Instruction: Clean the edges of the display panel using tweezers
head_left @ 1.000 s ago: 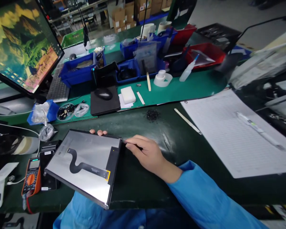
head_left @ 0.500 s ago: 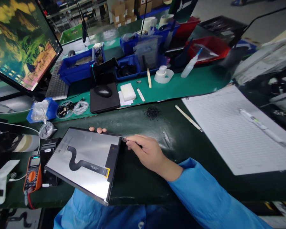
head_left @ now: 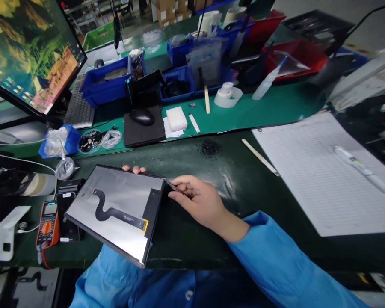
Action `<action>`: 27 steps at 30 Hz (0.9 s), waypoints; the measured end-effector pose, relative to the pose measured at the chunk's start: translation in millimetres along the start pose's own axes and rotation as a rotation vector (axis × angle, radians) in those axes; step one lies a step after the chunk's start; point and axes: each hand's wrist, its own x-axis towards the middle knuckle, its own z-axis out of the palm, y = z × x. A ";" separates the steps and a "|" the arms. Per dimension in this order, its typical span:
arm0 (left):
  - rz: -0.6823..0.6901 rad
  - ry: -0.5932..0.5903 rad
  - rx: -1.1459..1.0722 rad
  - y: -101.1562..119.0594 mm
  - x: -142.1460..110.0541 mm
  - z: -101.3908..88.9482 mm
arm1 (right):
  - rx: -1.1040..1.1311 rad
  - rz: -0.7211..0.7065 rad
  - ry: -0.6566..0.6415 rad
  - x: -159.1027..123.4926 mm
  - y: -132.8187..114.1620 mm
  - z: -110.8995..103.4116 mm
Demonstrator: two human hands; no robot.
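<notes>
1. Two hands work at a dark green bench. The tablet screen panel (head_left: pixel 115 192) lies tilted near the bench's front edge, silver back facing up, with a black ribbon cable (head_left: pixel 118 212) curving across it.
2. The left hand (head_left: pixel 134 169) is under the panel. Only its fingertips show, close together and curled over the far edge.
3. The right hand (head_left: pixel 200 203) rests just beside the panel's far right corner. Its thumb and fingers are pinched together on a thin tool (head_left: pixel 173 185), whose tip is at that corner.
4. To the panel's left sit a multimeter (head_left: pixel 47 224) and a black phone (head_left: pixel 66 216).
5. Beyond it are a mouse (head_left: pixel 142 116) on a black pad (head_left: pixel 137 139), a white sponge (head_left: pixel 176 119), and a small pile of black crumbs (head_left: pixel 210 148).
6. To the right lies lined paper (head_left: pixel 321 179) with a pen (head_left: pixel 362 171) on it.
7. Farther back are blue bins (head_left: pixel 105 79), a keyboard (head_left: pixel 79 107), and a monitor (head_left: pixel 28 55).
</notes>
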 end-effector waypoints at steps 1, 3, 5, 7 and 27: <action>0.000 0.002 0.000 -0.1 -0.7 0.8 | -0.005 0.005 0.005 -0.1 0.1 0.2; 0.006 0.004 -0.003 -0.1 -1.7 2.0 | -0.039 -0.049 -0.001 0.8 -1.0 -0.9; -0.001 0.008 -0.008 0.7 -1.7 2.4 | -0.062 -0.120 -0.018 2.0 -2.3 -2.5; -0.024 0.017 -0.010 2.3 -0.5 2.3 | -0.038 -0.123 -0.029 2.1 -2.5 -2.6; 0.016 0.118 -0.014 -2.9 -2.8 20.9 | -0.005 -0.101 -0.062 2.0 -4.2 -0.7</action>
